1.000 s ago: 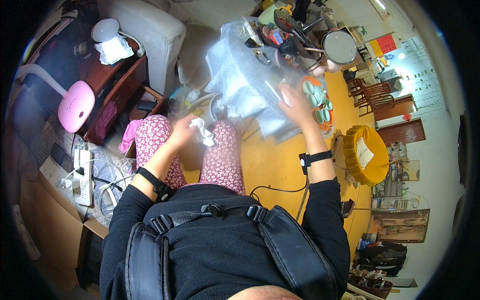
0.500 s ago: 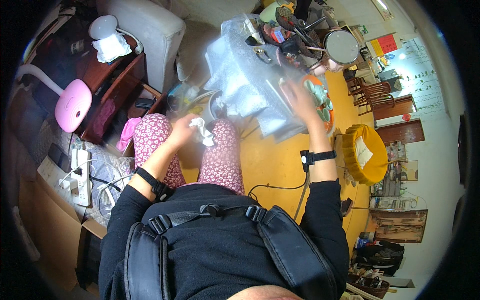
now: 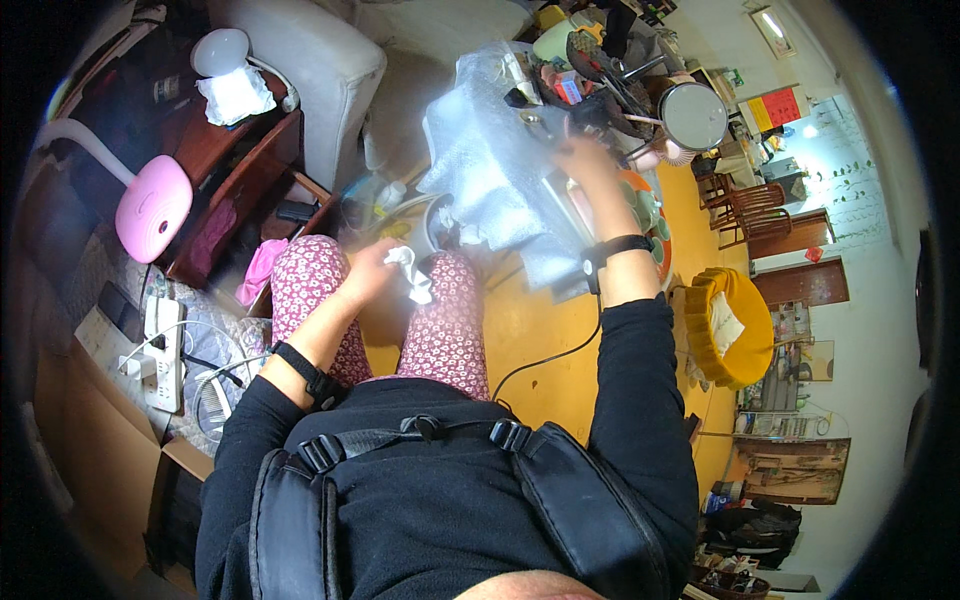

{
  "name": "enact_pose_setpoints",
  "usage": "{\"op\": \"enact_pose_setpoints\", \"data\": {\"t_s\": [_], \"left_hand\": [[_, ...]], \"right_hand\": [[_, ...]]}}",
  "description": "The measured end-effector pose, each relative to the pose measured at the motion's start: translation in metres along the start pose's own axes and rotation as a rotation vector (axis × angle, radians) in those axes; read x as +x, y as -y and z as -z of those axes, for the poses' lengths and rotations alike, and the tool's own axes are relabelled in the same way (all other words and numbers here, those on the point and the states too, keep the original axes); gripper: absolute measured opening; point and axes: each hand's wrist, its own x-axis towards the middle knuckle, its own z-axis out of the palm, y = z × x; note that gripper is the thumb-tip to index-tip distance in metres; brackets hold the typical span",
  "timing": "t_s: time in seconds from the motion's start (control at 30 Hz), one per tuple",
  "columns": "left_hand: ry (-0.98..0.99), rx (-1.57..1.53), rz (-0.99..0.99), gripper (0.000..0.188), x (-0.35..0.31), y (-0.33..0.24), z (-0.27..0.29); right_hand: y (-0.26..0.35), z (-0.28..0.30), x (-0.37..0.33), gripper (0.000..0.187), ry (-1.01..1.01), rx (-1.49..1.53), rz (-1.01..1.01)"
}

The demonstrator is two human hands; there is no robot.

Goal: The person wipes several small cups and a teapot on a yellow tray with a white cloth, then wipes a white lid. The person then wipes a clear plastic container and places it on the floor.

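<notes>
My left hand [image 3: 372, 268] rests above my knees, its fingers closed on a crumpled white tissue [image 3: 412, 278]. Farther right, my right hand [image 3: 594, 165] is stretched out over a table spread with bubble wrap [image 3: 490, 165]. Its fingers are smeared by motion, so whether they grip anything cannot be made out. Below that hand lies a flat, pale-edged object [image 3: 568, 205]. Beyond its fingertips is a small metallic item [image 3: 530, 120], too blurred to name. An orange tray [image 3: 662, 257] with pale green cups [image 3: 650, 215] is partly hidden behind my right wrist.
A grey bin [image 3: 428, 230] stands by my knees. At left are an open drawer [image 3: 245, 190], a pink lamp [image 3: 152, 210] and a power strip [image 3: 163, 350]. A round mirror [image 3: 694, 117] stands at the table's far right; a yellow-covered stool [image 3: 730, 325] stands to the right. A cable [image 3: 550, 362] crosses the floor.
My right hand has moved farther away over the bubble wrap, off the flat pale-edged object. My left hand stays near my knees with the tissue. The whole view has shifted slightly.
</notes>
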Motion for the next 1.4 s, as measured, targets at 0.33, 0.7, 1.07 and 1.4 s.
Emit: {"op": "enact_pose_setpoints", "data": {"t_s": [0.33, 0.7, 1.07, 1.4], "left_hand": [[0.026, -0.026, 0.057, 0.025, 0.002, 0.000, -0.004], [0.045, -0.024, 0.058, 0.025, 0.004, 0.005, -0.005], [0.045, -0.023, 0.018, 0.027, 0.004, 0.008, -0.002], [0.020, 0.007, 0.013, 0.027, 0.003, 0.005, -0.002]], "right_hand": [[0.002, -0.007, 0.001, 0.031, -0.059, 0.101, 0.035], [0.048, 0.013, 0.006, 0.034, -0.129, -0.156, 0.201], [0.069, -0.006, 0.011, 0.017, -0.275, -0.079, 0.323], [-0.003, 0.012, 0.012, 0.016, -0.096, 0.721, -0.126]]}}
